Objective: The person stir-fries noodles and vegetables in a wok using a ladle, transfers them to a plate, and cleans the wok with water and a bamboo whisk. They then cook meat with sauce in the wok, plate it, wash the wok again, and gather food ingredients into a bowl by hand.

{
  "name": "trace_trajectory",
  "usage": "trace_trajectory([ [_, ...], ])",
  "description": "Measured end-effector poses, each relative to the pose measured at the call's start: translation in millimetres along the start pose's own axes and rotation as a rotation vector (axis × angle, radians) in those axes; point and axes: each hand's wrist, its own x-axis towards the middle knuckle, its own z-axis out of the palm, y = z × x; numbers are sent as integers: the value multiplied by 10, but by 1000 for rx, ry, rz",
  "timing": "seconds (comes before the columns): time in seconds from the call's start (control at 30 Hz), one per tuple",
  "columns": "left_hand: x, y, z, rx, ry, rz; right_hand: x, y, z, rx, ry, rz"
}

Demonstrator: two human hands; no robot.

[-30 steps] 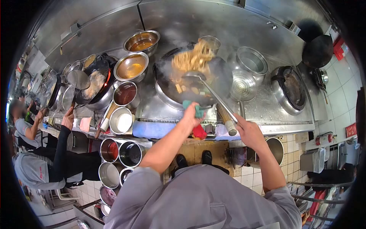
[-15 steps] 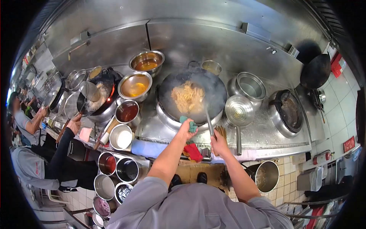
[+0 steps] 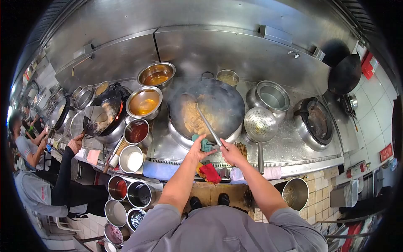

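A large dark wok [image 3: 232, 105] sits on the burner in front of me, with steam rising from it. Noodles [image 3: 192, 119] lie in its left and middle part. My left hand [image 3: 198, 149] is closed around a folded green cloth [image 3: 206, 144] at the wok's near rim; any handle under the cloth is hidden. My right hand [image 3: 232, 154] grips the end of a long-handled metal ladle [image 3: 208, 124]. The handle slants up and left across the noodles, and its rounded head is blurred by steam at the wok's left side.
Right of the wok are a perforated strainer [image 3: 260, 123] and a steel pot [image 3: 273, 97]. On the left stand bowls of amber liquid [image 3: 145, 103] and a pot of dark red sauce [image 3: 137, 131]. Further left, a co-worker's hand [image 3: 75, 143] holds a ladle over another wok [image 3: 103, 115].
The ladle has swung from the wok's right side to its left, and my right hand has moved left toward my left hand. The noodles have shifted and spread down and left.
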Motion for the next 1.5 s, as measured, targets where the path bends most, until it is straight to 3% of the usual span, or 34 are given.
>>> trace_trajectory([
  [0.03,78,-12,-37,-31,61,-9,-142,106,-55,-276,44,-150],
  [0.1,249,-24,-128,-56,125,-30,-526,211,-313,-461,120,-331],
  [0.2,485,60,-263,-17,192,-124,-1069,-98,-666,-702,124,-116],
  [0.33,487,-21,-291,-46,170,-75,-1543,36,-617,-448,220,-294],
  [0.4,128,-235,-127,-106,152,-76,-2052,-404,-902,-451,103,-125],
  [0.53,-909,-597,229,-130,234,-184,-2671,-971,-1571,-460,-58,-30],
  [0.6,-1064,-535,436,-167,216,-173,-2638,-968,-1576,-493,-94,20],
  [0.73,-387,-447,209,-152,135,-100,-1881,-597,-1212,-666,62,-277],
  [0.87,-392,-792,-216,-79,159,-20,-1361,-548,-823,-715,197,-198],
  [0.97,-546,-1268,-735,7,115,-209,-1442,-697,-793,-708,251,-177],
  [1.07,-856,-1031,-219,-135,137,-185,-1623,-590,-873,-674,199,-234],
  [1.1,-867,-749,75,-97,249,-164,-1702,-579,-894,-670,195,-226],
  [1.17,-477,-405,98,-189,142,-147,-1903,-700,-983,-659,96,-217],
  [1.33,-971,-649,232,-106,156,-204,-2614,-1262,-1570,-685,-18,-176],
  [1.43,-1192,-446,542,-167,173,-227,-2465,-1292,-1563,-728,-81,-147],
  [1.5,-834,-315,509,-134,162,-189,-2149,-1125,-1404,-760,-28,-214],
])
